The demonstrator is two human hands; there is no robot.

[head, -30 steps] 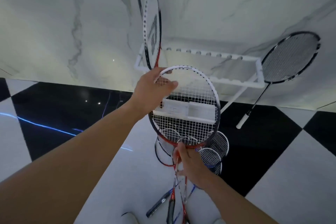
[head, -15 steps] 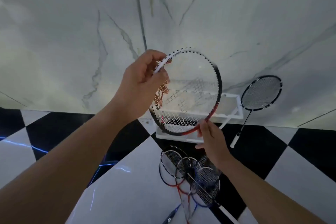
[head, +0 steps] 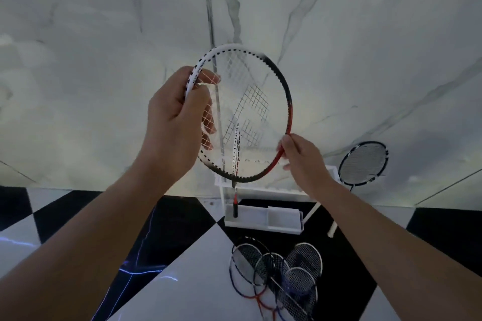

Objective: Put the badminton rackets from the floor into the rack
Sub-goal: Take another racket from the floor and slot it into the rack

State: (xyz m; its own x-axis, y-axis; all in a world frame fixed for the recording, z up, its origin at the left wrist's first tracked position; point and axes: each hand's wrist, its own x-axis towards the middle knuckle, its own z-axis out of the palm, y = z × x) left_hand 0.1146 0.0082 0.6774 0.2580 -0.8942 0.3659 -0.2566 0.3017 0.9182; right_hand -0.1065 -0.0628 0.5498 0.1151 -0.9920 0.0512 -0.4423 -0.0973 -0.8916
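I hold a white, black and red racket point(head: 277, 78) up in front of the wall, its head facing me. My left hand point(head: 173, 122) grips the white left side of the frame. My right hand point(head: 302, 159) pinches the red lower right side. Its shaft is hidden. Below it stands the white rack point(head: 263, 219) against the wall, with one racket point(head: 236, 164) standing upright in its left end. Several rackets point(head: 276, 271) lie overlapping on the floor in front of the rack.
A black racket point(head: 363, 161) leans against the marble wall to the right of the rack, its white handle on the floor. The floor has large black and white tiles. A metal strip point(head: 208, 8) runs up the wall.
The racket and both hands have risen relative to the rack. My right hand has slid to the red right side of the frame. The view has pulled back, showing more floor.
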